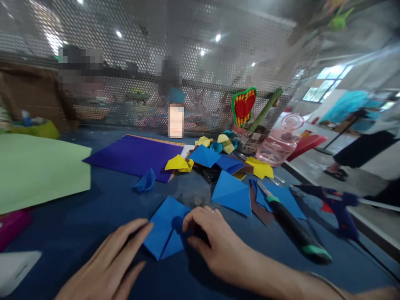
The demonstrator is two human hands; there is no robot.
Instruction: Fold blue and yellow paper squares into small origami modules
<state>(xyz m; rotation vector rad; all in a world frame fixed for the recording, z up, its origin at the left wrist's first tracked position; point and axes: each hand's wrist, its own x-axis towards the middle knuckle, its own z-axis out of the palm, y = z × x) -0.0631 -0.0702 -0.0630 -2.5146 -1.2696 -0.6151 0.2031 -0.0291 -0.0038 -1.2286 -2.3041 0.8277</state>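
A folded blue paper square (165, 227) lies on the dark blue table (78, 227) in front of me. My left hand (115, 262) rests flat with fingers stretched out, its fingertips touching the paper's left edge. My right hand (212, 241) has its fingers curled and pinched on the paper's right edge, pressing a fold. More folded blue pieces (233, 193) and yellow pieces (179, 163) lie just beyond.
A large purple sheet (134, 156) and a light green sheet (37, 171) lie to the left. A black and green cutter (293, 227) and a blue glue gun (339, 206) lie at right. A pink jar (281, 143), a heart decoration (243, 106) and a mesh screen stand behind. A person stands far right.
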